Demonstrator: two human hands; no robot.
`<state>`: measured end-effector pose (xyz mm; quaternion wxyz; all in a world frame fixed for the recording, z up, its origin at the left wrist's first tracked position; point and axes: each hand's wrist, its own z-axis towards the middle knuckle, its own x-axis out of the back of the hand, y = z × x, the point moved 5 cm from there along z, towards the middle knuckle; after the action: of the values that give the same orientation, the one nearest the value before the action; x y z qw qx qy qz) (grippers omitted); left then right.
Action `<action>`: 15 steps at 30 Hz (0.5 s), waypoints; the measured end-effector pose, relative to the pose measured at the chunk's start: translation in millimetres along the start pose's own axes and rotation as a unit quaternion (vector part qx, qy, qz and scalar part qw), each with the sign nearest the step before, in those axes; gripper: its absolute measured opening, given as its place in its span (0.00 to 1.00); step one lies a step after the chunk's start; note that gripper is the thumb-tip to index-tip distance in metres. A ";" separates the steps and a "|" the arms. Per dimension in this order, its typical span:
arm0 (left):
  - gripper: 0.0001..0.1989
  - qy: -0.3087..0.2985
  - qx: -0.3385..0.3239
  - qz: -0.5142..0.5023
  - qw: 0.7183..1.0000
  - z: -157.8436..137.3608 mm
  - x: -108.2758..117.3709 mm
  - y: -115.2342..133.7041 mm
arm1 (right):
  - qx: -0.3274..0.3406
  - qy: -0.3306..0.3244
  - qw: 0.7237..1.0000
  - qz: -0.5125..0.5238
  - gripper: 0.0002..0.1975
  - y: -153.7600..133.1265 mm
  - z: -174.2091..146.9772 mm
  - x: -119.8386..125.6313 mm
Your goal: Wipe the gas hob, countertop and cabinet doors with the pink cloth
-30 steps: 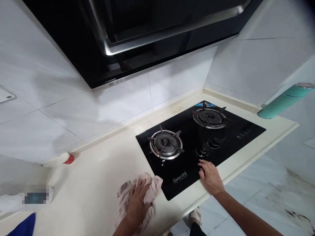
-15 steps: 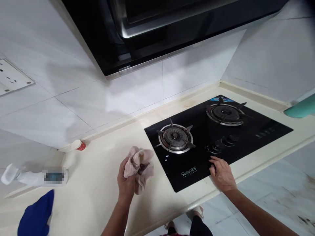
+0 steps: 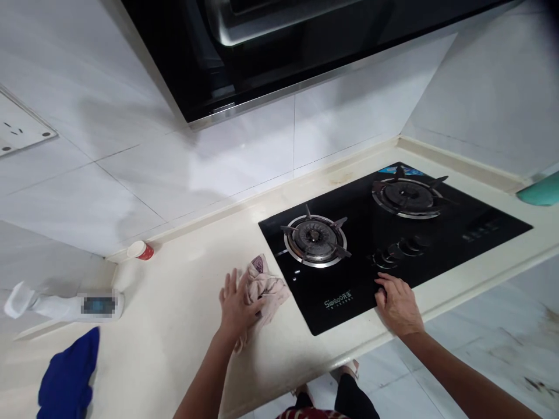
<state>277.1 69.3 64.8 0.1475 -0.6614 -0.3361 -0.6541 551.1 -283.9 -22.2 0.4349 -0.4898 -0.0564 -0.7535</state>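
Observation:
On the cream countertop (image 3: pixel 187 302), just left of the stove, lies a crumpled pale pink cloth (image 3: pixel 266 288) with a purple patch. My left hand (image 3: pixel 238 305) rests against its left side, fingers spread and the thumb over the fabric. A black glass gas stove (image 3: pixel 353 279) is set into the counter. At its front edge my right hand (image 3: pixel 397 305) leans with loosely bent fingers and holds nothing. The control knobs (image 3: pixel 397 250) sit just beyond those fingertips. The left burner (image 3: pixel 315 238) is nearest the cloth.
A white spray bottle (image 3: pixel 52 307) lies on its side at the left, above a blue cloth (image 3: pixel 70 375). Near the wall a red-and-white paper cup (image 3: pixel 142 250) is tipped over. The range hood (image 3: pixel 279 64) hangs overhead. Something green (image 3: pixel 541 191) stands at the right edge.
The pink cloth was bunched in my left hand; now it lies on the counter, more spread out, and those fingers have opened. My right hand stays at the stove's edge. The view has shifted slightly.

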 end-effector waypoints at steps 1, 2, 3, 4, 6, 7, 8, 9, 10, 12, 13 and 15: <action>0.41 -0.029 -0.012 0.006 0.999 8.2 -6.6 10.8 | 0.001 0.001 1.000 -0.001 0.12 -0.9 0.4 0.7; 0.42 -0.049 -0.029 0.013 0.998 13.4 -13.4 21.8 | 0.002 0.002 1.000 -0.003 0.12 -1.7 0.9 1.4; 0.42 -0.054 -0.049 0.020 0.997 15.2 -19.6 32.2 | 0.003 0.004 1.000 -0.005 0.12 -2.6 1.3 2.1; 0.41 -0.046 -0.069 0.025 0.996 13.4 -24.6 41.5 | 0.003 0.005 1.000 -0.006 0.11 -3.3 1.7 2.7; 0.35 -0.017 -0.106 0.023 0.994 -0.3 -32.7 55.8 | 0.005 0.008 1.000 -0.009 0.11 -4.2 1.9 3.2; 0.32 -0.009 -0.125 0.017 0.992 -11.6 -37.0 61.1 | 0.006 0.009 1.000 -0.008 0.10 -4.1 1.8 3.1; 0.30 -0.004 -0.145 0.008 0.989 -25.0 -41.6 65.6 | 0.007 0.010 1.000 -0.007 0.10 -3.6 1.5 2.8; 0.30 -0.002 -0.163 -0.004 0.987 -39.8 -46.5 69.6 | 0.008 0.011 1.000 -0.004 0.10 -2.8 1.0 2.3; 0.30 -0.001 -0.177 -0.017 0.984 -55.1 -51.8 73.3 | 0.008 0.011 1.000 0.000 0.10 -1.7 0.3 1.7; 0.31 0.000 -0.191 -0.041 0.981 -84.3 -63.2 81.6 | 0.009 0.011 1.000 0.007 0.10 0.7 -1.3 0.6; 0.31 -0.002 -0.198 -0.050 0.979 -97.0 -69.1 87.7 | 0.006 0.009 1.000 0.012 0.10 2.0 -2.0 0.2; 0.29 -0.015 -0.233 -0.047 0.971 -117.3 -80.2 106.9 | -0.012 0.001 0.999 0.037 0.11 4.7 -2.9 -0.3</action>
<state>262.0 -103.4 25.4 -0.0467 -0.6712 -0.2070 -0.7103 552.5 -288.1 -25.5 0.4570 -0.4959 -0.0289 -0.7378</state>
